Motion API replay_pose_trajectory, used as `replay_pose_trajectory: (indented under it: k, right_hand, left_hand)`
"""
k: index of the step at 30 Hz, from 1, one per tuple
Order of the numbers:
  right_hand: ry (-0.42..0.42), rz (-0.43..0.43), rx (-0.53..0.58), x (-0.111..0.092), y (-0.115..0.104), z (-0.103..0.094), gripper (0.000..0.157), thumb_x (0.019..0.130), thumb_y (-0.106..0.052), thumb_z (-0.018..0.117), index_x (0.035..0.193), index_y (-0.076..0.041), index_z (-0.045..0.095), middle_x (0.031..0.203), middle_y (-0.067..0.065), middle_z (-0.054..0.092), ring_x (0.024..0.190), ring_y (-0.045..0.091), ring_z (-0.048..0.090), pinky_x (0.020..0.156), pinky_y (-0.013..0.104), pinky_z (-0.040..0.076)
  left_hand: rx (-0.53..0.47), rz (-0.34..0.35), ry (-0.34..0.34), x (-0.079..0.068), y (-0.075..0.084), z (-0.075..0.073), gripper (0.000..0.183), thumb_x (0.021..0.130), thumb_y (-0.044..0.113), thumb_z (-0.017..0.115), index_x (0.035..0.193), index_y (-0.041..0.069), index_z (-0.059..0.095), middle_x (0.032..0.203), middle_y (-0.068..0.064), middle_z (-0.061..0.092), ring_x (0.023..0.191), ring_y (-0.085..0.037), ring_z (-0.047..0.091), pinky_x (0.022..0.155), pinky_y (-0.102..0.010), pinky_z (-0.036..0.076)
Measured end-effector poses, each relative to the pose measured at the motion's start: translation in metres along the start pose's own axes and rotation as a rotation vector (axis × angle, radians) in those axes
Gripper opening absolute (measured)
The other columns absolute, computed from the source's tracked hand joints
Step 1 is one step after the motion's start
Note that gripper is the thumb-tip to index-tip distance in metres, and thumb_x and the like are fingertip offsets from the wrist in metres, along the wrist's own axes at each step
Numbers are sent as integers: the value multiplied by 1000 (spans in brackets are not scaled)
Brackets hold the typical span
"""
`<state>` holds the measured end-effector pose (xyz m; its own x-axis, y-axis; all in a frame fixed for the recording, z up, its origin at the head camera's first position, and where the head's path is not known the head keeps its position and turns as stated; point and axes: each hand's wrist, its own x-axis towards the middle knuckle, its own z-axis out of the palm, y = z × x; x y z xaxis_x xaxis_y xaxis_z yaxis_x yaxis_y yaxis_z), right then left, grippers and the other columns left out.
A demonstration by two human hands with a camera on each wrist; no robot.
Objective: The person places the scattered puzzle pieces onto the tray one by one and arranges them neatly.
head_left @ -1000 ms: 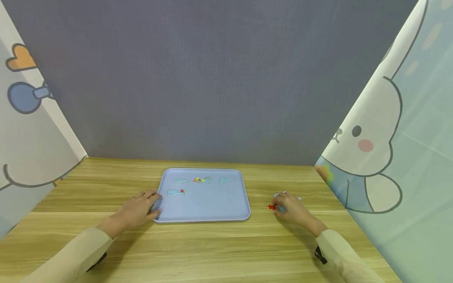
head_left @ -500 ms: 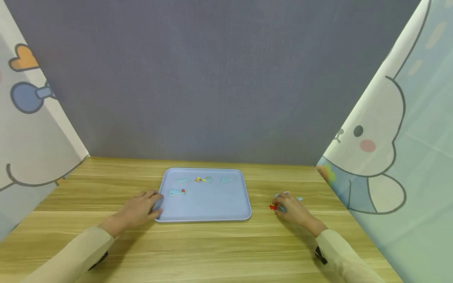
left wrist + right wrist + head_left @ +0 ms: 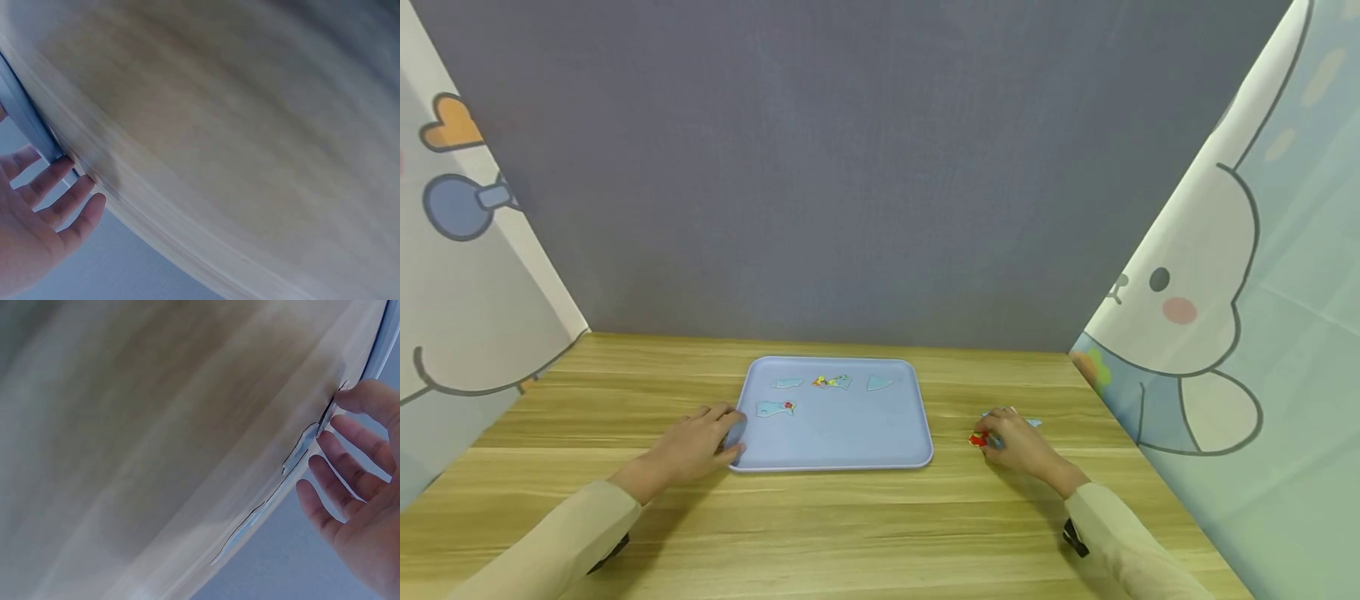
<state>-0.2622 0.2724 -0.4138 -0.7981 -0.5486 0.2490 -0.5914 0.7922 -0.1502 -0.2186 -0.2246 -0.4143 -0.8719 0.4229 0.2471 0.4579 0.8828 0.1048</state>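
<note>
At the left rim of a pale blue tray (image 3: 850,442), my left hand (image 3: 695,443) rests with its fingers spread and loosely extended against the edge. Beyond the tray's right side, my right hand (image 3: 1018,442) pinches a flat red and light blue puzzle piece (image 3: 977,439) at the tabletop. The right wrist view has thumb and index finger at that piece (image 3: 324,419), the other fingers loosely spread. Beside it lie more light blue pieces (image 3: 240,534), partly covered by the hand in the head view. Several flat printed pieces (image 3: 775,408) lie in the tray.
The wooden table (image 3: 850,542) runs up to a grey upright panel (image 3: 835,183) at the back. Cartoon-printed cloth walls (image 3: 1195,333) flank both sides. In the tray, pieces sit towards the back and left.
The head view has shifted slightly. My right forearm has moved a touch to the left, while the right fingers stay at the red piece. The left hand remains at the tray rim.
</note>
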Motion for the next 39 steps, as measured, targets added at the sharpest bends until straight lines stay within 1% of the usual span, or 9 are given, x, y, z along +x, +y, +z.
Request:
replay_pose_trajectory:
  k: [4, 6, 9, 11, 12, 15, 24, 35, 39]
  right_hand:
    - [-4, 7, 16, 1, 0, 0, 27, 69, -7, 73, 95, -4, 66, 91, 3, 61, 86, 22, 56, 94, 58, 39]
    - [-10, 10, 17, 1, 0, 0, 27, 69, -7, 73, 95, -4, 66, 90, 3, 60, 84, 21, 56, 92, 55, 42]
    - [-14, 4, 9, 2, 0, -2, 27, 69, -9, 73, 94, -4, 66, 91, 3, 59, 79, 16, 53, 79, 39, 50]
    - [-14, 1, 2, 2, 0, -3, 26, 69, -10, 74, 94, -5, 67, 91, 3, 59, 77, 13, 50, 67, 29, 47]
    - [-13, 0, 0, 3, 0, -3, 26, 69, -11, 74, 93, -6, 67, 92, 2, 59, 76, 12, 48, 63, 25, 45]
    - [-5, -5, 2, 5, -1, -5, 23, 70, -13, 73, 93, -8, 67, 93, 2, 58, 76, 11, 46, 61, 22, 41]
    - [65, -70, 20, 17, -7, -8, 22, 68, -8, 73, 90, -8, 68, 93, 2, 60, 82, 14, 49, 66, 29, 46]
    - [76, -96, 12, 37, -23, -9, 27, 68, -12, 72, 94, -9, 68, 95, 2, 62, 88, 18, 54, 74, 35, 50]
    - [80, -104, 14, 44, -31, -8, 28, 69, -14, 72, 96, -8, 68, 97, 2, 63, 89, 17, 54, 75, 34, 49]
  left_hand:
    - [-3, -1, 3, 0, 1, 0, 45, 84, 32, 64, 117, 2, 57, 119, -19, 54, 103, -41, 56, 76, -57, 48]
    - [-5, -1, 5, 0, 1, 0, 45, 83, 31, 64, 117, 2, 57, 119, -19, 54, 103, -41, 55, 76, -57, 48]
    - [-5, 1, 4, 0, 2, 0, 45, 84, 31, 64, 117, 1, 57, 119, -19, 54, 103, -41, 55, 77, -57, 48]
    - [-6, -3, 2, -1, 2, -1, 45, 84, 31, 64, 117, 1, 57, 120, -19, 54, 104, -41, 55, 77, -57, 48]
    - [-6, -3, 1, -1, 2, -1, 45, 84, 31, 64, 117, 2, 57, 120, -19, 54, 105, -41, 55, 78, -57, 48]
    - [-8, 1, 2, -1, 2, -2, 45, 84, 31, 64, 117, 2, 57, 119, -19, 54, 104, -41, 55, 77, -57, 48]
    - [-6, 8, 2, -1, 3, -3, 44, 84, 31, 64, 116, 2, 57, 118, -18, 55, 103, -41, 55, 76, -56, 49]
    - [-5, 8, 4, -1, 2, -2, 43, 84, 31, 64, 116, 2, 57, 118, -18, 54, 103, -41, 55, 77, -56, 49]
    - [-5, 4, -2, -1, 3, -3, 43, 84, 31, 64, 116, 3, 57, 118, -18, 54, 103, -40, 56, 77, -56, 49]
